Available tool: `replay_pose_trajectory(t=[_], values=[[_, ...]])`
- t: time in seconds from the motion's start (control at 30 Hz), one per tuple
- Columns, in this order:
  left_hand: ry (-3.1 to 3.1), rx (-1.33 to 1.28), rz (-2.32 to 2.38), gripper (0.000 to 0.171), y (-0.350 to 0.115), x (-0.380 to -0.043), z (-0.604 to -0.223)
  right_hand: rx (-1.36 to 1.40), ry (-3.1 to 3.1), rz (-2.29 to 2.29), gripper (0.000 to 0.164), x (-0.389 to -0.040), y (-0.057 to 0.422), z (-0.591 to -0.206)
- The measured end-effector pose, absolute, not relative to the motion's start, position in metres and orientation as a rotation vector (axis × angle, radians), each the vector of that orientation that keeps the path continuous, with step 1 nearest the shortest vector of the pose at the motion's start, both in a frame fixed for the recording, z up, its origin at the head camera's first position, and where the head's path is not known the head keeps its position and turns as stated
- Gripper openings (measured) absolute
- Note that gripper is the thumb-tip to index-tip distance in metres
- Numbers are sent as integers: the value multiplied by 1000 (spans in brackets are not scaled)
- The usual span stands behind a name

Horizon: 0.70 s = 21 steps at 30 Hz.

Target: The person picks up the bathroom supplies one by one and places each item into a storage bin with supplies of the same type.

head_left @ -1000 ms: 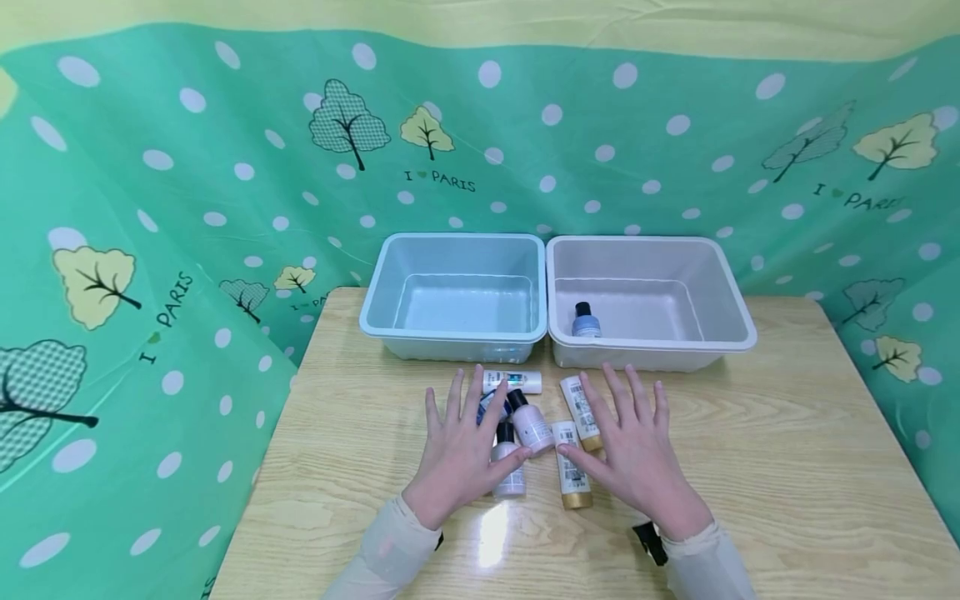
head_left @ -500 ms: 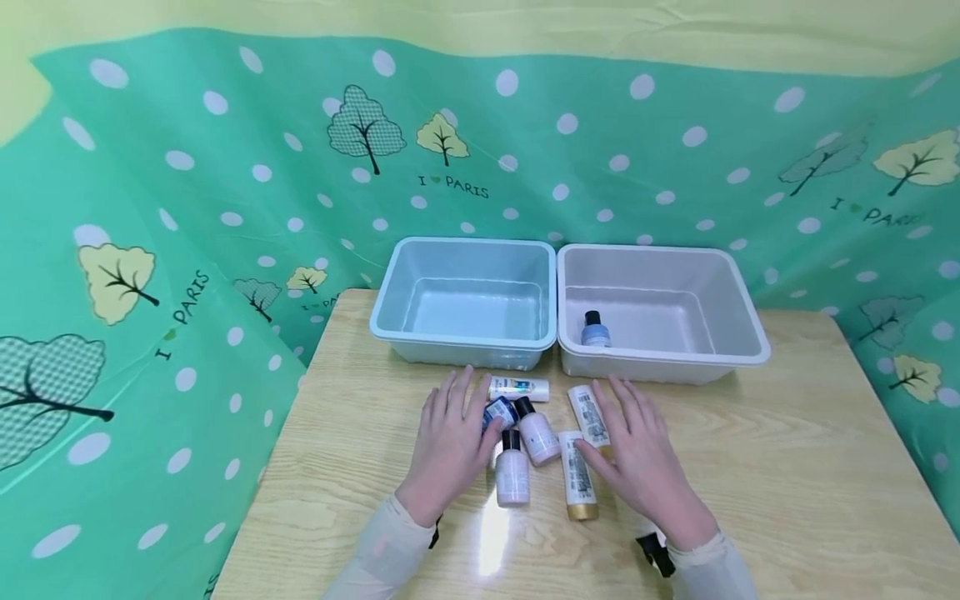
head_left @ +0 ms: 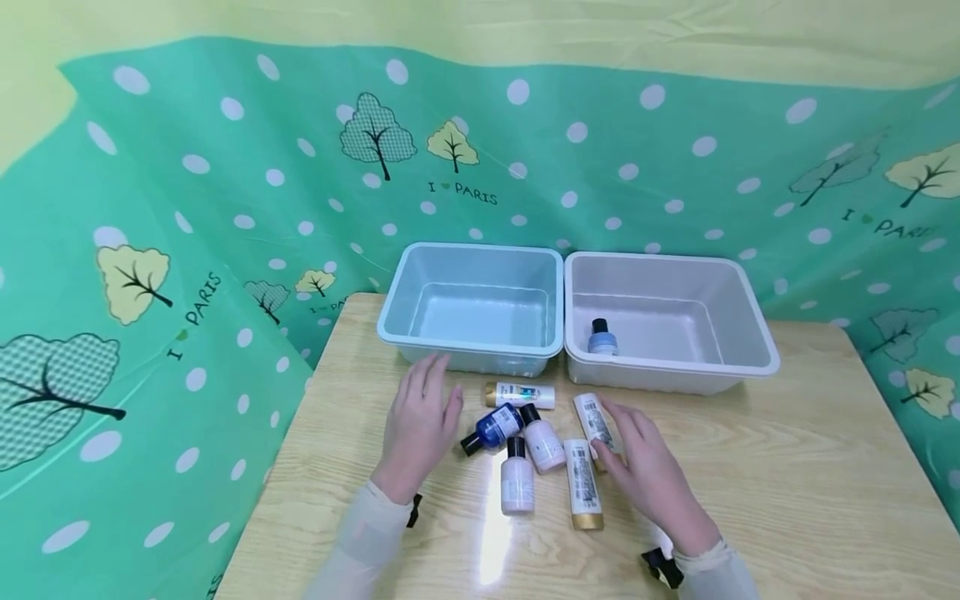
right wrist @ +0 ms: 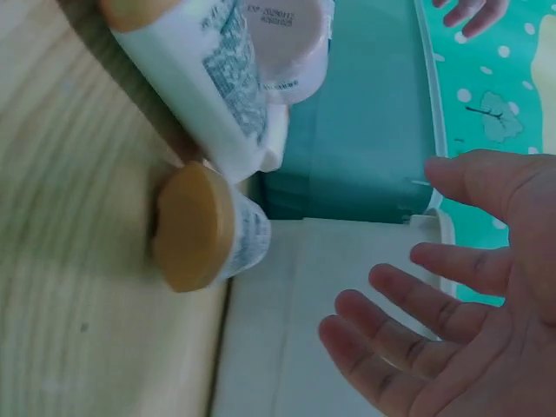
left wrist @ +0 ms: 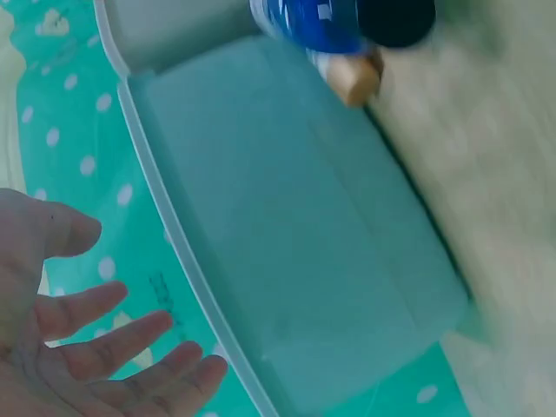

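My left hand (head_left: 416, 429) hovers left of the group with relaxed fingers and holds nothing. Nearest to it lies a dark blue bottle (head_left: 498, 426) with a black cap. Two pale pink bottles with black caps, an angled one (head_left: 545, 446) and a lower one (head_left: 517, 483), lie beside it. My right hand (head_left: 651, 471) is also bare of any object, its fingertips over the upper right white tube (head_left: 592, 417), partly covering it. A second gold-capped tube (head_left: 581, 475) lies left of that hand, and a third tube (head_left: 528, 395) lies sideways near the bins. The right wrist view shows the right fingers (right wrist: 417, 347) spread.
A light blue bin (head_left: 472, 343) and a greyish bin (head_left: 675, 367) stand side by side at the back of the wooden table (head_left: 825, 467). One blue bottle with a black cap (head_left: 602, 342) is in the greyish bin. A green patterned cloth (head_left: 637, 150) hangs behind.
My left hand has drawn back to the left, uncovering the blue bottle and the sideways tube's gold cap. The right hand's spread fingers have come closer together. The head view has shifted slightly.
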<state>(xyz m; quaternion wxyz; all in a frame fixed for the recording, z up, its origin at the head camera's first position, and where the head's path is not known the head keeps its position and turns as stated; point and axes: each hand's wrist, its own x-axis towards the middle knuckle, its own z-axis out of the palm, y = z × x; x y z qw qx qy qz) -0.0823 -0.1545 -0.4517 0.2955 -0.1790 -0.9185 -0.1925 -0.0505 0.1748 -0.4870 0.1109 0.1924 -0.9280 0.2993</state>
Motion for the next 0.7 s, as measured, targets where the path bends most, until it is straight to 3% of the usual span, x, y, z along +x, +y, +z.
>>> replay_pose_trajectory(t=[0.3,0.7], values=[[-2452,-243,-645,45,-191,-108,-442,347,-2872,1076,55,-51,179,-500],[-2533,70,-995,51,-228,-136,-449,197,-2963,1141,57,-58,182,-512]])
